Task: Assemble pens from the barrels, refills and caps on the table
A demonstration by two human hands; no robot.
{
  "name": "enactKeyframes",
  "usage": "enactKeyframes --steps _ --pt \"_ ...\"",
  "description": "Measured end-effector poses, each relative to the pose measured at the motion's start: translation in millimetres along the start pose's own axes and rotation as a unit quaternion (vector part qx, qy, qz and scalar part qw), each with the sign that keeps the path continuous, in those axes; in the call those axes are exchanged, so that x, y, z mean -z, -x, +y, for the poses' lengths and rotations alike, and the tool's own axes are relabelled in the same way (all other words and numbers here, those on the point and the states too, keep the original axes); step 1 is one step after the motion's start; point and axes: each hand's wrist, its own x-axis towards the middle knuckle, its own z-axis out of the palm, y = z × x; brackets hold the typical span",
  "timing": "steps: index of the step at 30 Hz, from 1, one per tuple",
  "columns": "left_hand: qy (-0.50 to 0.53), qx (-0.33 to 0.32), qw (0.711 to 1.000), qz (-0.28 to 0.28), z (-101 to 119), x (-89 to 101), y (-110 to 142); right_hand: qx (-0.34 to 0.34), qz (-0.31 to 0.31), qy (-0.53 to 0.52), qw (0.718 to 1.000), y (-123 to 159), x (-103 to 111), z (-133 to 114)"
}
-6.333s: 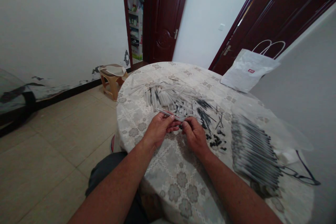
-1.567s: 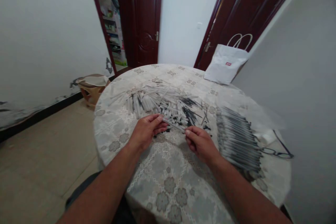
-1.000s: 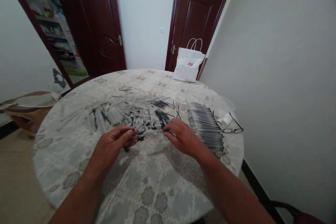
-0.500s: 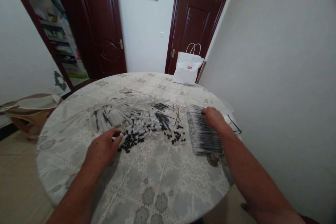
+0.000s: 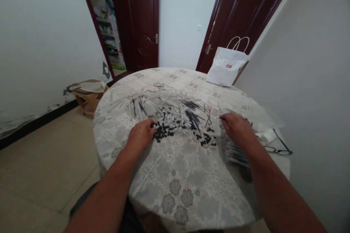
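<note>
Left hand (image 5: 140, 135), fingers curled towards the thumb, any pinch impossible to make out; black caps (image 5: 162, 133) just right of those fingertips, nearer this hand. And the right hand (image 5: 238, 128), fingers bent, grip unclear, is over the pen stack (image 5: 235, 156), which extends nearward, barrels running crosswise.
</note>
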Motion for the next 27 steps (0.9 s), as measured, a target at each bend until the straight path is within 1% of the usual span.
enactKeyframes --steps 2,4,6,8,10,13,16,18,20,23,25,27 --pt "0.010 0.008 1.000 -0.001 1.6 -1.9 0.2 0.047 -0.021 -0.039 0.998 1.3 3.5 -31.5" --pt "-0.002 0.010 1.000 -0.007 2.8 -3.8 0.6 0.082 -0.055 -0.056 0.994 1.0 5.6 -60.0" --pt "-0.024 0.004 1.000 -0.014 3.2 -6.2 1.0 0.101 -0.088 -0.059 0.989 -1.8 5.2 -80.9" --pt "-0.043 -0.004 0.999 -0.020 2.5 -9.0 1.2 0.108 -0.108 -0.061 0.986 -7.3 1.6 -93.1" --pt "-0.058 -0.012 0.998 -0.025 1.2 -11.9 1.2 0.101 -0.108 -0.063 0.987 -13.9 -5.5 -97.5" --pt "-0.065 -0.022 0.997 -0.026 0.2 -14.5 1.2 0.051 -0.070 -0.066 0.994 -21.2 -20.8 -95.2" --pt "-0.047 -0.038 0.998 -0.005 1.7 -13.4 2.2 -0.013 -0.033 -0.056 0.998 -21.4 -36.2 -88.7" --pt "-0.023 -0.056 0.998 0.019 3.7 -11.0 3.3 -0.037 -0.034 -0.044 0.998 -18.7 -43.2 -84.9" --pt "0.008 -0.078 0.996 0.040 5.4 -8.2 4.2 -0.046 -0.047 -0.035 0.997 -15.9 -47.2 -83.1" --pt "0.053 -0.094 0.992 0.059 5.8 -5.2 4.2 -0.039 -0.063 -0.033 0.997 -13.5 -50.1 -84.8" --pt "0.067 -0.093 0.992 0.057 4.8 -3.9 4.0 -0.027 -0.058 -0.044 0.997 -12.9 -52.0 -88.5" --pt "0.063 -0.079 0.994 0.036 3.8 -2.6 4.4 -0.013 -0.044 -0.063 0.997 -12.4 -54.4 -93.8"
